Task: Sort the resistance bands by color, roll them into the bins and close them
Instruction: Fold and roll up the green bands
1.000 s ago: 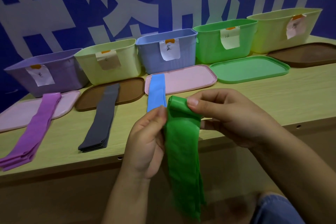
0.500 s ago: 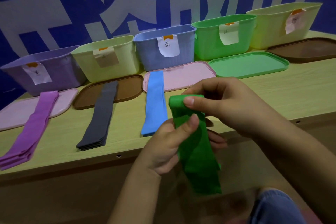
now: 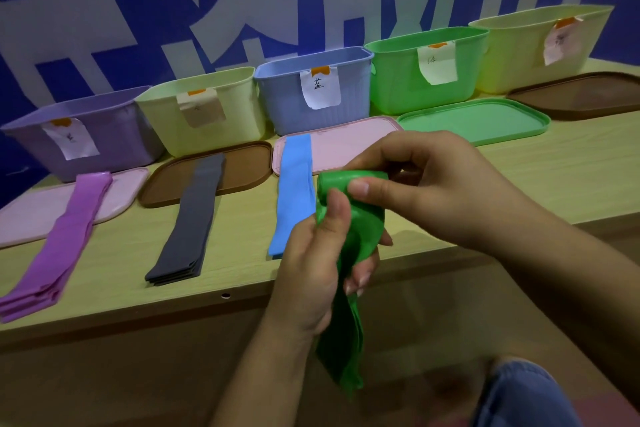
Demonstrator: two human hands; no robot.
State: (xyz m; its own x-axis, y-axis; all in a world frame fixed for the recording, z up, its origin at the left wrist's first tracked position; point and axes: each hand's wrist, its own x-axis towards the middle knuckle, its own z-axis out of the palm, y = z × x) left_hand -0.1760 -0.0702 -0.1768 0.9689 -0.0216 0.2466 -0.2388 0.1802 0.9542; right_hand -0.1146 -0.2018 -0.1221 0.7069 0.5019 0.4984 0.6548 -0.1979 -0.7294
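A green resistance band [image 3: 363, 229] is held in front of the table edge, its top end rolled into a coil and its tail hanging down. My right hand [image 3: 440, 187] pinches the coil from the right. My left hand [image 3: 311, 267] grips the band just below the coil, thumb on its front. On the table lie a blue band [image 3: 292, 194], a dark grey band [image 3: 192, 222] and a purple band [image 3: 62, 243]. Behind stand open bins: purple [image 3: 114, 139], pale yellow [image 3: 239, 114], blue [image 3: 353, 94], green [image 3: 398, 83] and another pale yellow [image 3: 519, 55].
Lids lie flat in front of the bins: pink [image 3: 20, 218], brown [image 3: 249, 166], pink [image 3: 349, 142], green [image 3: 485, 121] and brown [image 3: 588, 94]. A blue wall with white characters rises behind. A knee in jeans [image 3: 526, 395] is at the lower right.
The coil at the top of the green band has grown thicker and the hanging tail has become shorter. My left hand slid up under the coil.
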